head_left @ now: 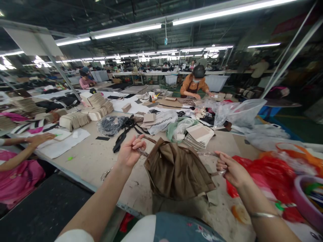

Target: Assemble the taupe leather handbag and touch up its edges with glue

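While left hand (pixel 132 149) clasps strap (pixel 149 138) of brown bag (pixel 176 169), curled right hand (pixel 230 168) grips opposite strap (pixel 206 153).

A white sleeve (pixel 75 236), blue-grey apron (pixel 179 228) and silvery bangle (pixel 263 215) show.

one brown bag (pixel 174 171), one purple basin (pixel 300 201), one roll of tape (pixel 241 215), one metal bracelet (pixel 264 215), one hanging blue pull (pixel 166 41). on the surface (pixel 103 156), one bundle in clear plastic (pixel 111 125). one person in orange (pixel 188 82), two people in pink (pixel 20 171). three lit tubes (pixel 128 32) in the nearest overhead row. the beige stacks (pixel 74 120) at left overlap too much to count.
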Demonstrator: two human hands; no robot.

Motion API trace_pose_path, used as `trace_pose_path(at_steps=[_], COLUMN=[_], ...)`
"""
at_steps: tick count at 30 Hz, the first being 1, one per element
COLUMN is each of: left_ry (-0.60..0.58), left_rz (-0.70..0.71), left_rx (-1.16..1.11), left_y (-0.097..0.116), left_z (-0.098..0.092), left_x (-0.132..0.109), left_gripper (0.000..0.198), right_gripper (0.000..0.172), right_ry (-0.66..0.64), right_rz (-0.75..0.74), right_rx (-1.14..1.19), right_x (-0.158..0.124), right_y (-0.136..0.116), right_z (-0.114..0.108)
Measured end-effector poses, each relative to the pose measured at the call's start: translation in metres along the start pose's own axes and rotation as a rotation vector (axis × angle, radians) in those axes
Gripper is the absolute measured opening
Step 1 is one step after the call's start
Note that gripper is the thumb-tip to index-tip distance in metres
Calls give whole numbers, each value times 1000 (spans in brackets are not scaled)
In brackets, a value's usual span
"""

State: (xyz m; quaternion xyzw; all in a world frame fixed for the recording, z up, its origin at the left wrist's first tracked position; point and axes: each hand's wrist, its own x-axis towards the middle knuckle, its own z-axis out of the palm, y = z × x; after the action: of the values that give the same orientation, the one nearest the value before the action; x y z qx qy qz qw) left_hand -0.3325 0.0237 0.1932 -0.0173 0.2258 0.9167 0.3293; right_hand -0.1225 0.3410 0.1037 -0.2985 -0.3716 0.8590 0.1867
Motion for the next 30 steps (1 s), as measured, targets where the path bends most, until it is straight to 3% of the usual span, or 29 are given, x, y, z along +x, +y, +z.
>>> trace_pose_path(at_steps=[3,7,9,12,13,17,21,25,30], left_ry=[-64,-207,-220,-234,-231,-126,47,13,-100], left_rz=[-45,55,83,98,95,38,-40,121,159], left_rx=[127,308,441,660,735,1065,1454,1704,1939], left_y=[-3,-5,-3,-2,-3,-18,-37,-45,-52], left_z=[12,17,15,-2,-11,-65,-108,-112,-97], left_x=[5,16,22,29,31,34,29,28,36], left_gripper=[29,23,20,29,31,29,66,67,61], right_gripper=[43,34,30,28,27,32,42,47,49], right_ry=[14,-57,-46,-79,-139,-581,-849,-940,-1001], right_rz=[-23,-353,-521,-613,-614,-493,-316,-219,-161], right_rx=[-69,-102,-201,-539,-665,-1081,-1242,-1276,-1417], right_x=[4,-8,-17,-30,-33,-40,-48,-50,-50], right_y=[-4,-8,-3,24,38,98,128,123,102], right_z=[5,25,37,51,54,61,66,77,90])
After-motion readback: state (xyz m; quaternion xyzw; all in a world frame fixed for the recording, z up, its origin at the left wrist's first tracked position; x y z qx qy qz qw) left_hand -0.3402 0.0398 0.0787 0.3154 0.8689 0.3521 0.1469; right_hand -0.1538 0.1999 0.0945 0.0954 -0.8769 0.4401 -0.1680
